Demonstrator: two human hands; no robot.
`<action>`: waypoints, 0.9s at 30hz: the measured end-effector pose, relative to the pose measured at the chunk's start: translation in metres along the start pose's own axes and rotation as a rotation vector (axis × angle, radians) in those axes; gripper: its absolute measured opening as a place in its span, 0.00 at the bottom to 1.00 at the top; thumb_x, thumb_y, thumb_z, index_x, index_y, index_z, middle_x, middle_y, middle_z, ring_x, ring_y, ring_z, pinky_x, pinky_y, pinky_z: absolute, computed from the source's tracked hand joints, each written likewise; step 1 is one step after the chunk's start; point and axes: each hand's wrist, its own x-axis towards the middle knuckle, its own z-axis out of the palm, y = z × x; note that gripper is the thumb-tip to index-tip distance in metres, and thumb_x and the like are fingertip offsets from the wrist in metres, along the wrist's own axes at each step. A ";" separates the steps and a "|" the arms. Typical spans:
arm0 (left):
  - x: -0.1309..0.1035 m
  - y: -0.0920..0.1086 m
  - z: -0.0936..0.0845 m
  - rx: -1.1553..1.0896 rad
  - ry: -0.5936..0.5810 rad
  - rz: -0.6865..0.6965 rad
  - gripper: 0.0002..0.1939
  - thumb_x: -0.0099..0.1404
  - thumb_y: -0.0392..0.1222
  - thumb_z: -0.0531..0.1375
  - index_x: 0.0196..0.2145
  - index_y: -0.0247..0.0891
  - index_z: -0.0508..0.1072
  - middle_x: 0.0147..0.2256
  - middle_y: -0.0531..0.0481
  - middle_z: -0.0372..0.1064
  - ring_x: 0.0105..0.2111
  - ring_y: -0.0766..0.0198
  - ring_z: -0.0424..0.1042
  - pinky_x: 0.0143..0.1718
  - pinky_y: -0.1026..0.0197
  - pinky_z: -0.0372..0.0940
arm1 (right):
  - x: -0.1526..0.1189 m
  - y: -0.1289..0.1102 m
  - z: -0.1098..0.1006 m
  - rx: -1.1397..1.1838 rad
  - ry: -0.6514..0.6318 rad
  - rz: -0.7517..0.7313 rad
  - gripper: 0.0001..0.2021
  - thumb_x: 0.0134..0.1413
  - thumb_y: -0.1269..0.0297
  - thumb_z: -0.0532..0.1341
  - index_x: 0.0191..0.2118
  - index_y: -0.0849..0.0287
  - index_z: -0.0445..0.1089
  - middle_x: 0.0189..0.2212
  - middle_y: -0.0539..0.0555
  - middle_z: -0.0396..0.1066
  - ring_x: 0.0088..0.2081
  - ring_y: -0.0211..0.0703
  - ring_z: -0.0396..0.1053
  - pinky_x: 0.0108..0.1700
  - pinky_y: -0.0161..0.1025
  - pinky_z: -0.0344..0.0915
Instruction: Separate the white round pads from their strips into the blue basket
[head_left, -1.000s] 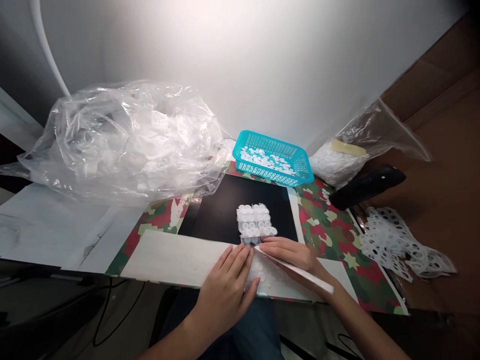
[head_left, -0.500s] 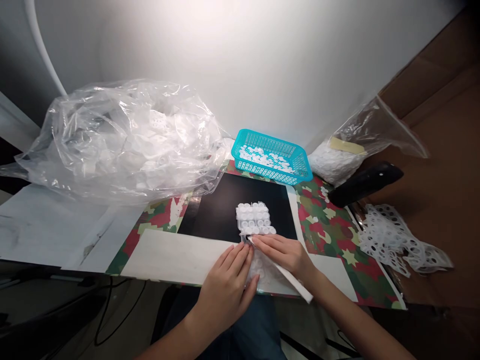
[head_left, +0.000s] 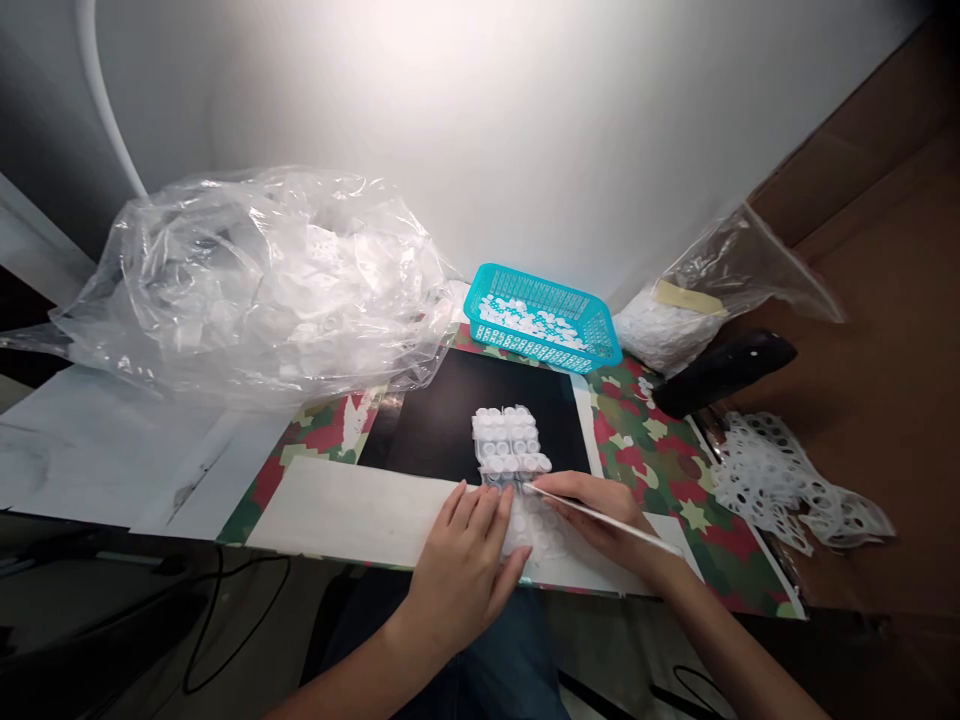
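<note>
My left hand [head_left: 466,560] lies with its fingers stretched out over the near left part of a translucent plastic sheet with round bumps [head_left: 534,530]. Pinched in my right hand [head_left: 606,515] is a thin white strip [head_left: 626,527]; its left end touches near the sheet's far edge, beside my left fingertips. Just beyond my fingers, rows of small white round pieces [head_left: 508,438] sit together in a block on a black mat [head_left: 435,410]. My left fingers cover part of the sheet.
A turquoise basket [head_left: 544,357] holding many white round bits stands at the back. To the left is a big clear plastic bag [head_left: 255,290] of white pieces. On the right are a filled clear bag [head_left: 660,330], a black object [head_left: 727,372] and perforated white sheets [head_left: 787,490].
My right hand has moved slightly right, and the white strip now lies at a flatter angle, its tip shifted right. My left hand has moved a little to the right.
</note>
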 end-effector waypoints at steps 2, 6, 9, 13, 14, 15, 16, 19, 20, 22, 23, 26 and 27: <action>0.001 0.000 0.001 0.002 -0.005 -0.003 0.24 0.67 0.47 0.50 0.57 0.32 0.60 0.48 0.41 0.67 0.48 0.53 0.66 0.56 0.48 0.54 | -0.002 0.002 0.000 0.007 -0.031 -0.019 0.11 0.62 0.69 0.54 0.48 0.56 0.69 0.44 0.53 0.74 0.45 0.42 0.73 0.48 0.36 0.70; 0.001 0.001 0.001 0.010 0.000 0.002 0.23 0.67 0.46 0.52 0.56 0.31 0.61 0.47 0.41 0.67 0.47 0.53 0.65 0.55 0.48 0.55 | -0.006 0.008 0.003 0.031 -0.059 -0.079 0.14 0.63 0.70 0.53 0.51 0.57 0.68 0.46 0.55 0.72 0.49 0.43 0.70 0.51 0.39 0.69; 0.001 0.001 0.001 0.008 0.005 0.002 0.22 0.67 0.46 0.51 0.56 0.33 0.62 0.47 0.42 0.67 0.46 0.53 0.66 0.54 0.47 0.56 | -0.007 0.010 0.004 0.016 -0.071 -0.137 0.16 0.63 0.71 0.52 0.55 0.58 0.65 0.49 0.56 0.71 0.50 0.42 0.68 0.51 0.39 0.69; 0.001 0.000 0.000 0.012 0.010 0.009 0.21 0.67 0.45 0.52 0.54 0.34 0.64 0.47 0.42 0.67 0.46 0.53 0.66 0.54 0.47 0.56 | -0.002 0.006 0.006 -0.072 -0.014 -0.253 0.19 0.62 0.73 0.53 0.58 0.58 0.61 0.47 0.58 0.72 0.49 0.43 0.69 0.49 0.41 0.70; 0.001 0.000 0.000 0.016 0.010 0.013 0.20 0.67 0.44 0.52 0.54 0.34 0.64 0.47 0.42 0.67 0.46 0.53 0.66 0.54 0.47 0.56 | 0.001 0.005 0.008 -0.102 0.005 -0.273 0.20 0.62 0.74 0.53 0.59 0.58 0.60 0.46 0.58 0.72 0.49 0.43 0.70 0.48 0.41 0.71; 0.001 0.000 0.000 0.020 0.011 0.016 0.21 0.67 0.44 0.52 0.54 0.33 0.63 0.47 0.42 0.67 0.46 0.53 0.65 0.54 0.47 0.56 | 0.003 0.003 0.011 -0.134 0.022 -0.281 0.21 0.61 0.75 0.53 0.59 0.58 0.59 0.46 0.58 0.73 0.49 0.44 0.70 0.48 0.41 0.71; 0.001 0.000 0.000 0.025 0.013 0.018 0.21 0.67 0.44 0.52 0.55 0.33 0.63 0.47 0.42 0.67 0.46 0.53 0.65 0.54 0.47 0.55 | 0.006 0.002 0.013 -0.164 0.039 -0.280 0.22 0.61 0.76 0.54 0.60 0.57 0.58 0.46 0.58 0.73 0.48 0.44 0.70 0.47 0.41 0.71; 0.002 0.000 0.000 0.042 0.018 0.026 0.22 0.67 0.44 0.51 0.56 0.32 0.62 0.48 0.41 0.66 0.46 0.53 0.65 0.54 0.47 0.55 | 0.012 0.000 0.020 -0.212 0.102 -0.256 0.22 0.60 0.77 0.54 0.59 0.58 0.59 0.47 0.59 0.72 0.46 0.44 0.71 0.45 0.41 0.71; 0.003 0.000 0.000 0.048 0.018 0.027 0.22 0.67 0.44 0.51 0.56 0.32 0.62 0.48 0.41 0.66 0.46 0.53 0.65 0.54 0.47 0.55 | 0.013 0.000 0.020 -0.200 0.116 -0.245 0.21 0.60 0.76 0.53 0.58 0.58 0.60 0.47 0.59 0.73 0.45 0.44 0.72 0.45 0.41 0.71; 0.004 0.002 -0.001 0.058 -0.001 0.026 0.22 0.67 0.45 0.51 0.55 0.31 0.63 0.47 0.41 0.66 0.46 0.53 0.64 0.55 0.47 0.54 | 0.013 -0.001 0.018 -0.131 0.112 -0.182 0.16 0.61 0.74 0.53 0.53 0.59 0.65 0.45 0.57 0.74 0.44 0.43 0.73 0.45 0.39 0.71; 0.004 0.003 -0.001 0.060 -0.018 0.020 0.23 0.67 0.46 0.50 0.55 0.30 0.63 0.47 0.41 0.66 0.46 0.53 0.64 0.55 0.47 0.54 | 0.012 -0.002 0.015 -0.094 0.098 -0.133 0.14 0.61 0.73 0.54 0.51 0.58 0.67 0.44 0.56 0.75 0.44 0.43 0.73 0.45 0.39 0.71; 0.006 0.007 -0.002 0.064 -0.078 0.001 0.25 0.68 0.50 0.49 0.57 0.31 0.61 0.46 0.42 0.66 0.46 0.52 0.64 0.55 0.44 0.53 | 0.007 -0.002 0.003 -0.016 0.058 0.045 0.10 0.61 0.69 0.55 0.46 0.57 0.70 0.40 0.53 0.76 0.40 0.41 0.75 0.42 0.35 0.72; 0.007 0.008 -0.002 0.068 -0.090 -0.002 0.27 0.68 0.51 0.49 0.58 0.33 0.59 0.45 0.42 0.66 0.46 0.52 0.63 0.54 0.43 0.53 | 0.004 -0.002 -0.002 -0.005 0.050 0.097 0.10 0.61 0.68 0.55 0.45 0.56 0.70 0.40 0.52 0.76 0.39 0.41 0.75 0.41 0.34 0.72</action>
